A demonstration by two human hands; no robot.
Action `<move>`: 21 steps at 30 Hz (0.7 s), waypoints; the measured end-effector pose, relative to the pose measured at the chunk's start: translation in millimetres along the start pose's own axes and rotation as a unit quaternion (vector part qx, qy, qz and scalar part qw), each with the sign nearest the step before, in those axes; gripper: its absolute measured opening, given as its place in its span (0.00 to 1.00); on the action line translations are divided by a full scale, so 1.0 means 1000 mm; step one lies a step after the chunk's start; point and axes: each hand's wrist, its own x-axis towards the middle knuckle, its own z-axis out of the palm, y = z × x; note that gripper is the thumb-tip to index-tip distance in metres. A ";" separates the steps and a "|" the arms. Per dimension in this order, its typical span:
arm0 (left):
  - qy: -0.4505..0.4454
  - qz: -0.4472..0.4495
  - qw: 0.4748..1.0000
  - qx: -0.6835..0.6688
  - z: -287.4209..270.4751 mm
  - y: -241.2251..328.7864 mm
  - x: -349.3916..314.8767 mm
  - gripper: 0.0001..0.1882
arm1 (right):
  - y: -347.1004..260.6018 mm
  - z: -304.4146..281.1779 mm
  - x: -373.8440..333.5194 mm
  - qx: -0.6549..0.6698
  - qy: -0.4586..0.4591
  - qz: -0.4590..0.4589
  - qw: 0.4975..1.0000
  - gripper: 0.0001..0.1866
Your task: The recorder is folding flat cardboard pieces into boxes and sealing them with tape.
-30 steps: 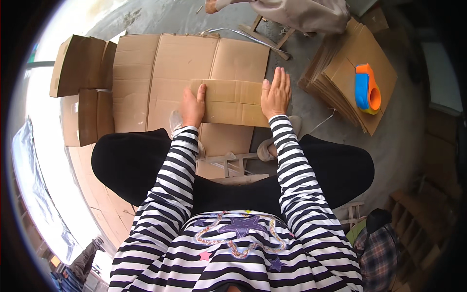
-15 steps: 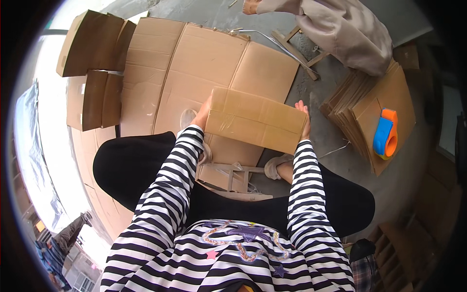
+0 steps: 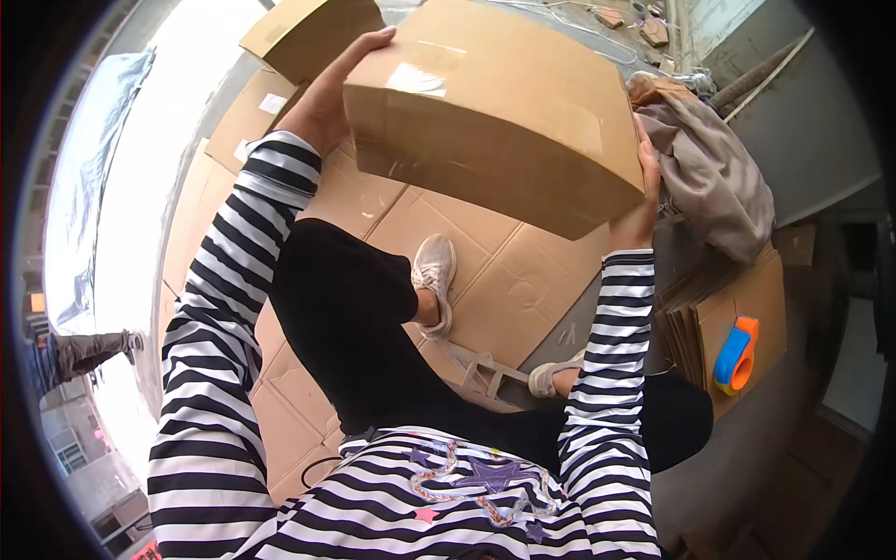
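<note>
A closed brown cardboard box [image 3: 504, 121] is held up in front of me between both hands. Shiny clear tape shows on its left part. My left hand [image 3: 331, 98] grips the box's left end, with the thumb over the top edge. On the right end, my right hand [image 3: 639, 191] presses with its fingers along the side; part of that hand is hidden behind the box. Beneath the raised box, flattened cardboard sheets [image 3: 476, 229] cover the floor.
At the right lies a stack of flat cardboard [image 3: 761, 280] with a blue and orange tape dispenser [image 3: 736, 357] on it. A beige cloth [image 3: 714, 168] drapes behind the stack. Another box [image 3: 317, 37] stands at the far left. A wooden frame [image 3: 483, 376] lies between my feet.
Both hands have lifted the box up and away from my lap, so it looks larger and higher in view. My body has turned somewhat to the left and my left knee has risen.
</note>
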 end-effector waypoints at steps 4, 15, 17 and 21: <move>0.113 0.257 0.958 -0.052 -0.128 0.056 -0.097 0.21 | 0.009 0.155 0.042 -0.034 -0.212 -0.049 0.975 0.33; 0.429 0.265 0.847 -0.167 -0.398 -0.023 -0.173 0.31 | 0.097 0.125 -0.012 -0.216 -0.269 0.166 0.924 0.37; 0.447 0.266 0.840 -0.152 -0.416 -0.020 -0.145 0.31 | 0.096 0.076 -0.029 -0.244 -0.222 0.200 0.923 0.36; 0.410 0.232 0.860 -0.195 -0.420 -0.049 -0.082 0.31 | 0.057 0.000 -0.070 -0.285 -0.121 0.248 0.918 0.33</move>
